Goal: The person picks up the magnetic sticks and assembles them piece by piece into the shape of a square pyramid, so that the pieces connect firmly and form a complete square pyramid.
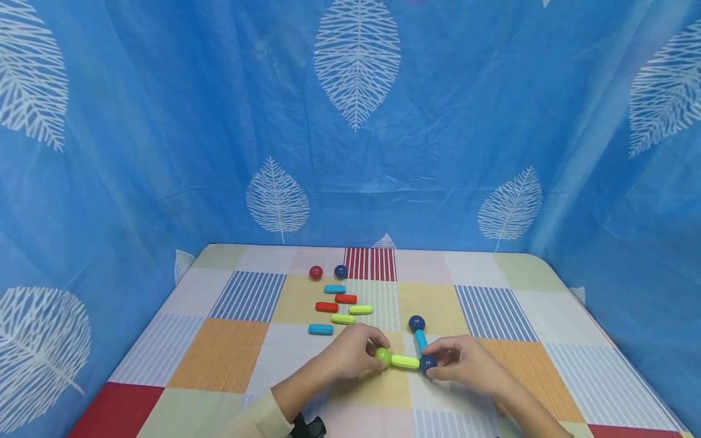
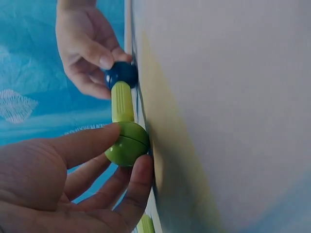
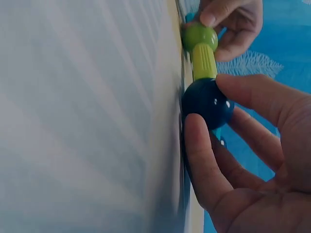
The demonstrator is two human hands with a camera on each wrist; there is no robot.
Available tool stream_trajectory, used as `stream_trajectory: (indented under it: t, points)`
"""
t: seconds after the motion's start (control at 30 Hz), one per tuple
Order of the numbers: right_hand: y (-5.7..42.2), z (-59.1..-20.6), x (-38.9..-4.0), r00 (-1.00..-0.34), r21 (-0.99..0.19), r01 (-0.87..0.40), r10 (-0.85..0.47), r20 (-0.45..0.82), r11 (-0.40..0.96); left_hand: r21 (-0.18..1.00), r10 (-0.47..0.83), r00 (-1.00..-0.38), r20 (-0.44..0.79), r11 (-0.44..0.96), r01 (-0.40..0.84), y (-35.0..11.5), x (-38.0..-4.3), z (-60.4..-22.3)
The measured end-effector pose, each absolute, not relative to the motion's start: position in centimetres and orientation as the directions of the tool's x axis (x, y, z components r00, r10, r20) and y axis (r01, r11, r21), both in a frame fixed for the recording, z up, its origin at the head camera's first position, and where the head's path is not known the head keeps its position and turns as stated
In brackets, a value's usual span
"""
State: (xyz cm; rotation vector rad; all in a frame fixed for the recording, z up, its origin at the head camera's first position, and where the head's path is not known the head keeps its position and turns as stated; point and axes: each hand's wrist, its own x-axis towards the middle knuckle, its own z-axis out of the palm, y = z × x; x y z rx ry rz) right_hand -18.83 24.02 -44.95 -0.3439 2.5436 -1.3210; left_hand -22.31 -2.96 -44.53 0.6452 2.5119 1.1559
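Note:
My left hand pinches a green ball between thumb and fingers, low over the patterned cloth. A yellow-green ribbed rod runs from that ball to a dark blue ball. My right hand grips this dark blue ball with its thumb and fingertips. From the same ball a light blue rod points away toward a second dark blue ball, so the joined pieces form an L in the head view. The right fingers partly cover the near end of the light blue rod.
Beyond the left hand lie several loose rods: light blue, red and yellow-green. A red ball and another dark blue ball sit farther back. A blue leaf-print curtain surrounds the table's back and sides.

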Motion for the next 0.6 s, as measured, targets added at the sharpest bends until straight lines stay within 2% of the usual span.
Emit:
stream_trajectory:
  t: [0.6]
  points:
    - [22.95, -44.96, -18.47, -0.965, -0.822, -0.096, -0.255, -0.062, 0.561, 0.774, 0.506, -0.857, -0.094, 0.579, 0.257, -3.53, -22.45, -44.49]
